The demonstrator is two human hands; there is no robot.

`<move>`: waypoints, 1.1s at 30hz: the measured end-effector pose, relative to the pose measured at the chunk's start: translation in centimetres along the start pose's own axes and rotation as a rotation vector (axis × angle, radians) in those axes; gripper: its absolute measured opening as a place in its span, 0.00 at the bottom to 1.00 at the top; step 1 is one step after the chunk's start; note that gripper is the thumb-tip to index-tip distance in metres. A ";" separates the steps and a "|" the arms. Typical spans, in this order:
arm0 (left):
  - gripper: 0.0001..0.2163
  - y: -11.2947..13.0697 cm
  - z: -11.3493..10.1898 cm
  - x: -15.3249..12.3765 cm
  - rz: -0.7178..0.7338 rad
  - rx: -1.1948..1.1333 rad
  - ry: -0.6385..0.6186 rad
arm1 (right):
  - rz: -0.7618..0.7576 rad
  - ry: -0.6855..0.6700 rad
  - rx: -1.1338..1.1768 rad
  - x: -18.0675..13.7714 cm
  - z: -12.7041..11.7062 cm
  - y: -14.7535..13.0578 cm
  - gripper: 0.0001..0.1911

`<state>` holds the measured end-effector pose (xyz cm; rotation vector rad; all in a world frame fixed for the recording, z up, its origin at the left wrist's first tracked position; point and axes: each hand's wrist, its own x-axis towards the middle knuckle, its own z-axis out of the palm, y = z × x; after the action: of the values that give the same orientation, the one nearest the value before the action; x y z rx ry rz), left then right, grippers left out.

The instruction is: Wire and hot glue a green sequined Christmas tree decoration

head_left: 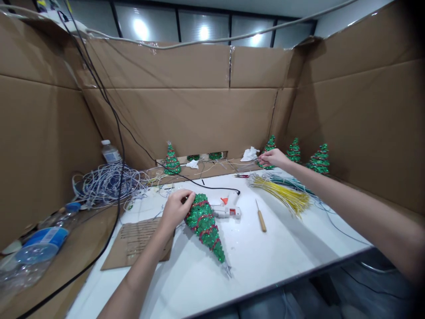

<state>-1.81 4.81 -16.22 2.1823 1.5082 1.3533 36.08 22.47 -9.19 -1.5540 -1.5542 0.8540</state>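
Observation:
My left hand (177, 207) grips a small green tinsel Christmas tree (205, 223) by its wide base. The tree lies tilted over the white table, its silver star tip pointing toward me, with red garland wound round it. At the back of the table my right hand (274, 157) is stretched out with its fingertips pinched together; what they hold, if anything, is too small to make out. It is in front of another tinsel tree (271, 144) and beside a crumpled white tissue (250, 153). A white glue gun (228, 211) lies just beyond the held tree.
A wooden-handled awl (261, 220) lies right of the glue gun. Behind it are bundled yellow wires (285, 195) and red-handled pliers (241, 176). At left are a cardboard piece (116, 248), tangled white wire (106, 184) and plastic bottles (43, 246). Cardboard walls (192, 110) surround the table.

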 end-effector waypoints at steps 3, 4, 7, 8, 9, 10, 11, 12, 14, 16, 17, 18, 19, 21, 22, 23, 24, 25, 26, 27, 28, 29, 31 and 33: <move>0.13 0.1 0.0 0.0 -0.001 0.000 0.001 | -0.045 0.043 -0.040 -0.5 -0.4 -1.2 0.18; 0.13 0.1 0.0 0.0 -0.002 -0.001 0.002 | -0.067 0.063 -0.049 -0.8 -0.5 -1.7 0.18; 0.13 0.0 0.0 0.0 -0.005 -0.002 0.007 | -0.163 0.147 -0.044 -1.9 -0.5 -3.8 0.16; 0.13 0.0 0.0 0.0 -0.005 -0.001 0.008 | -0.208 0.177 -0.030 -2.4 -0.4 -4.6 0.16; 0.13 0.0 0.0 0.0 -0.005 0.001 0.008 | -0.257 0.204 -0.013 -3.0 -0.1 -5.4 0.15; 0.13 0.0 0.0 0.0 -0.005 0.005 0.008 | -0.308 0.222 0.008 -3.7 0.3 -6.3 0.13; 0.13 0.1 0.0 0.0 -0.005 0.009 0.010 | -0.359 0.231 0.035 -4.5 0.8 -7.2 0.12; 0.12 0.2 0.0 0.0 -0.003 0.010 0.017 | -0.410 0.223 0.062 -5.4 1.4 -8.2 0.11; 0.10 0.7 -0.1 0.1 0.013 0.003 0.051 | -0.503 0.173 0.113 -7.7 2.9 -10.1 0.11; 0.09 1.3 -0.3 0.2 0.044 -0.007 0.114 | -0.575 0.085 0.145 -10.3 4.5 -11.8 0.10; 0.10 1.7 -0.4 0.2 0.063 -0.006 0.155 | -0.602 0.041 0.156 -11.7 5.3 -12.6 0.09; 0.12 2.2 -0.5 0.2 0.080 0.002 0.198 | -0.640 -0.019 0.165 -13.0 6.1 -13.3 0.09; 0.14 2.6 -0.6 0.2 0.104 0.015 0.248 | -0.730 -0.108 0.163 -14.2 6.8 -13.9 0.09; 0.18 3.3 -0.8 0.1 0.151 0.048 0.344 | -0.964 -0.217 0.088 -16.2 8.2 -14.7 0.07; 0.20 3.6 -0.8 0.0 0.181 0.060 0.380 | -1.086 -0.270 0.043 -16.8 8.9 -14.9 0.07; 0.21 3.8 -0.9 -0.1 0.210 0.065 0.399 | -1.167 -0.336 0.003 -17.2 9.5 -15.1 0.07; 0.21 4.0 -0.9 -0.2 0.236 0.063 0.402 | -1.237 -0.401 -0.026 -17.4 10.1 -15.1 0.07; 0.19 4.1 -0.9 -0.3 0.259 0.053 0.394 | -1.289 -0.445 -0.042 -17.4 10.6 -15.1 0.08; 0.17 4.1 -0.9 -0.5 0.268 0.037 0.377 | -1.329 -0.477 -0.056 -17.3 11.2 -15.0 0.09; 0.13 4.1 -0.9 -0.6 0.265 0.015 0.359 | -1.353 -0.494 -0.070 -17.1 11.6 -14.8 0.10; 0.10 4.1 -0.8 -0.7 0.254 -0.008 0.345 | -1.361 -0.494 -0.085 -16.9 12.0 -14.7 0.11; 0.08 4.1 -0.8 -0.8 0.237 -0.029 0.341 | -1.357 -0.489 -0.101 -16.7 12.2 -14.5 0.11; 0.06 4.1 -0.7 -0.9 0.206 -0.059 0.350 | -1.308 -0.468 -0.135 -16.4 12.6 -14.1 0.10; 0.07 4.2 -0.8 -0.9 0.199 -0.050 0.361 | -1.199 -0.456 -0.169 -16.3 12.6 -13.9 0.09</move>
<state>0.29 1.85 -13.88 2.1923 1.3680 1.9133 17.77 6.43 -4.12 -0.2762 -2.4613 0.3568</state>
